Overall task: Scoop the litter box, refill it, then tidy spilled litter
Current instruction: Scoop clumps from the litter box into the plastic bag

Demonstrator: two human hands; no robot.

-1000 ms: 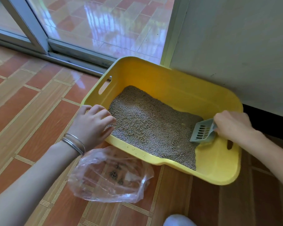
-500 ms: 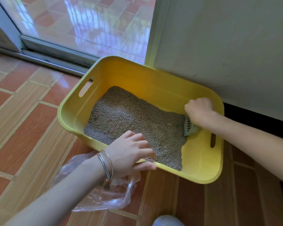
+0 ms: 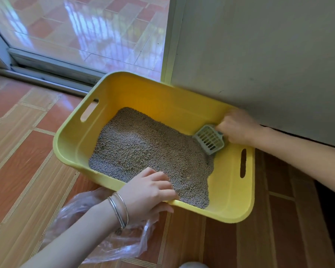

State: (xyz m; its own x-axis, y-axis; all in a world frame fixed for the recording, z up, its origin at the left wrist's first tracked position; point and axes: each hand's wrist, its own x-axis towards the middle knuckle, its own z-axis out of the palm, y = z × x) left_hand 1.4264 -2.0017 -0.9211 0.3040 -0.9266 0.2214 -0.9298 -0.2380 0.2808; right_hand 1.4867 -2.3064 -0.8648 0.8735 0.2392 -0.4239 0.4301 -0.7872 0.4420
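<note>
2 hands are at the yellow litter box (image 3: 232, 215), which sits on the tiled floor (image 3: 27, 151) hard against the wall, by the glass door. The left hand (image 3: 149, 192) grips the box's near rim, fingers lapped over onto the grey litter (image 3: 147, 144), thumb outside. The right hand (image 3: 238, 126) is fisted round the handle of a slotted scoop (image 3: 209, 140), whose blade is tilted at the litter's right edge. It looks empty, though the slots are hard to read. Scooping seems barely begun. A quick flick could throw grains over the rim onto the floor. The clear plastic bag (image 3: 114, 246) lies slack under the left forearm, so a transfer could miss its mouth.
</note>
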